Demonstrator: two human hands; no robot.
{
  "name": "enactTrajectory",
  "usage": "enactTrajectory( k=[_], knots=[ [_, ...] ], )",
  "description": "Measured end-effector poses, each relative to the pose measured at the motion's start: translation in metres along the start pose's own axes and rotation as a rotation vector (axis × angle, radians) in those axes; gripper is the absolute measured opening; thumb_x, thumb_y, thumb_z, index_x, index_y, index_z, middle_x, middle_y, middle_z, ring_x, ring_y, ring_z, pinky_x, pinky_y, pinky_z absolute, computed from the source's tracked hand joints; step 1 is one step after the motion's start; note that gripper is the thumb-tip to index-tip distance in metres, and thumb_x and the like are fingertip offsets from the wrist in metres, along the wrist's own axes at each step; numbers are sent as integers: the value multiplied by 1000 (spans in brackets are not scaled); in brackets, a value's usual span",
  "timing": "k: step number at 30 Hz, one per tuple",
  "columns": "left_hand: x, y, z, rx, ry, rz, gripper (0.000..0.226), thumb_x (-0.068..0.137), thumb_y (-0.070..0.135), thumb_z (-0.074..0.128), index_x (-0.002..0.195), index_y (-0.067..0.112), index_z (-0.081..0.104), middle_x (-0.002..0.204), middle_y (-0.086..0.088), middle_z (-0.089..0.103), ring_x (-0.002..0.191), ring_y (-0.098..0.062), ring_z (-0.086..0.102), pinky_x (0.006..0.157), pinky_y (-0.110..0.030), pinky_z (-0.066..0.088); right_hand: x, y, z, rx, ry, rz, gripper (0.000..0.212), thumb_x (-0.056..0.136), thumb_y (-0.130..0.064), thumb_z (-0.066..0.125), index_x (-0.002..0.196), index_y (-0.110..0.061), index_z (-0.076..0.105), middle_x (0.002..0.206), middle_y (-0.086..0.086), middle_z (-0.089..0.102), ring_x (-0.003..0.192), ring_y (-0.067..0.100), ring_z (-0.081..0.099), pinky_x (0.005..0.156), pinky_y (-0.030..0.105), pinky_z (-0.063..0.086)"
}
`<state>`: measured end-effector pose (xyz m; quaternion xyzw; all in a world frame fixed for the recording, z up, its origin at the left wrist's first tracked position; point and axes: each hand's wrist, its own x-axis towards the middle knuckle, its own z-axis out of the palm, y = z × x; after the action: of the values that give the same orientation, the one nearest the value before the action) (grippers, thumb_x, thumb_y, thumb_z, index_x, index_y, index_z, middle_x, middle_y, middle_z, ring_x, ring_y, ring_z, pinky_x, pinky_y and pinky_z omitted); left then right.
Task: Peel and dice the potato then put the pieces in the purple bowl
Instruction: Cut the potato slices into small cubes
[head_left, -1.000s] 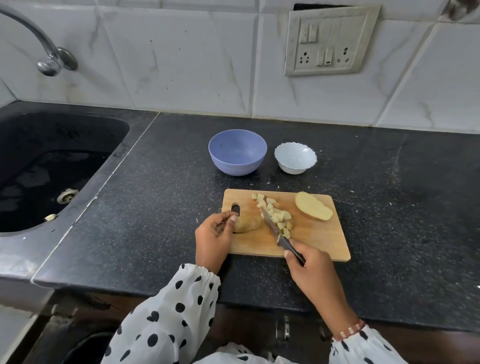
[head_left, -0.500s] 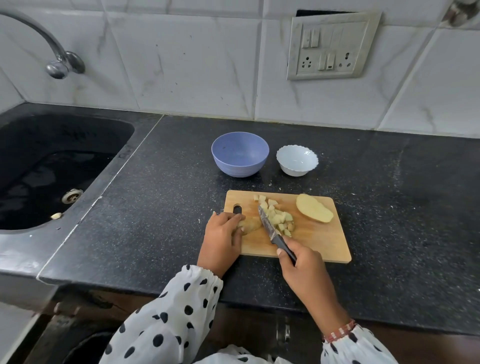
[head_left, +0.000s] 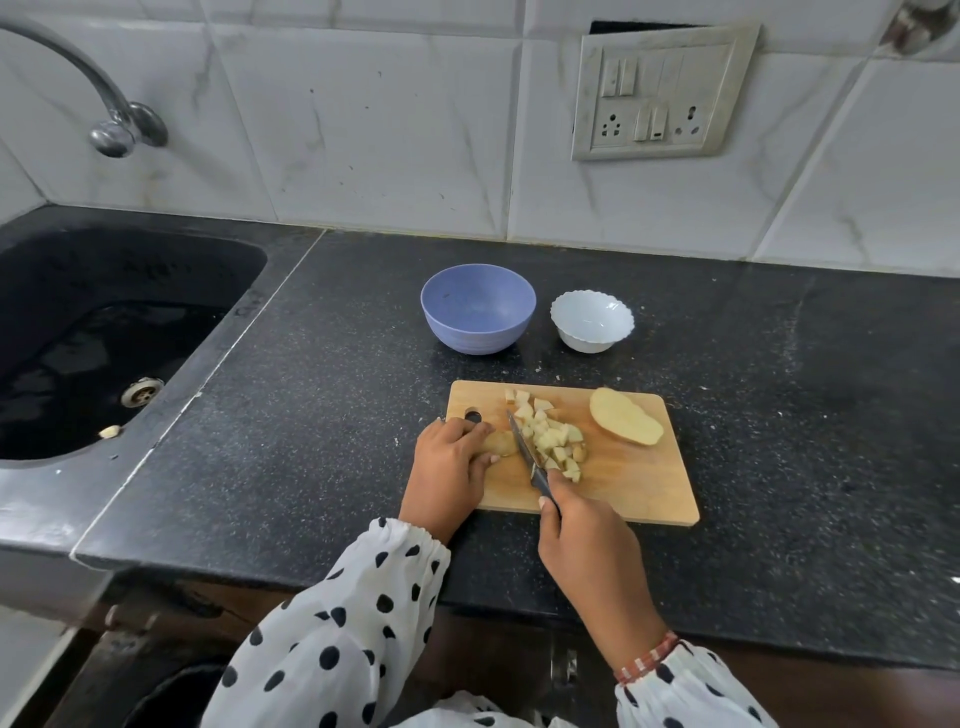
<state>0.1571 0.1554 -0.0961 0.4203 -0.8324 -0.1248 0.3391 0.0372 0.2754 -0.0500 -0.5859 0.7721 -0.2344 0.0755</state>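
Note:
A wooden cutting board (head_left: 634, 488) lies on the black counter. My left hand (head_left: 451, 467) holds a small peeled potato piece (head_left: 502, 443) down on the board's left side, fingers curled over it. My right hand (head_left: 582, 540) grips a dark-handled knife (head_left: 525, 453), its blade down against the right side of that piece. Several pale potato cubes (head_left: 550, 436) are heaped just right of the blade. A peeled potato half (head_left: 626, 423) lies flat-side up at the board's far right corner. The purple bowl (head_left: 478, 307) stands empty behind the board.
A small white scalloped bowl (head_left: 592, 320) sits right of the purple one. A black sink (head_left: 93, 332) with a tap (head_left: 111, 117) fills the left. A switch and socket plate (head_left: 662, 93) is on the tiled wall. Bare counter stretches right of the board.
My left hand has slid further over the potato piece, covering more of it. The knife has shifted slightly left along the piece, and the uncut part looks shorter.

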Motion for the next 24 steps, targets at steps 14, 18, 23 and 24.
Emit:
enactTrajectory(
  k=[14,18,23,24],
  knots=[
    [0,4,1,-28,25,-37,29,70,14,66,96,3,69,80,-7,64,70,-25,57,74,-21,35,6,-3,1,93,-19,66,42,97,-28,41,138,-17,44,96,7,67,85,22,63,68,32,50],
    [-1,6,1,-42,8,-53,29,71,13,65,98,3,69,83,-7,64,73,-25,57,76,-20,35,1,-2,0,-9,-55,48,44,99,-28,35,142,-20,36,95,2,67,86,19,63,64,27,43],
    [0,5,2,-58,2,-58,29,71,6,70,100,1,68,85,-10,64,77,-27,58,79,-18,34,0,-7,0,-124,-103,27,44,100,-26,33,143,-17,32,95,0,66,85,16,63,65,26,46],
    [0,5,2,-59,2,-60,30,71,5,72,100,1,68,85,-10,64,77,-28,58,79,-17,34,1,-8,0,-136,-110,30,44,100,-25,33,142,-16,32,95,0,66,85,16,63,66,26,47]
  ],
)
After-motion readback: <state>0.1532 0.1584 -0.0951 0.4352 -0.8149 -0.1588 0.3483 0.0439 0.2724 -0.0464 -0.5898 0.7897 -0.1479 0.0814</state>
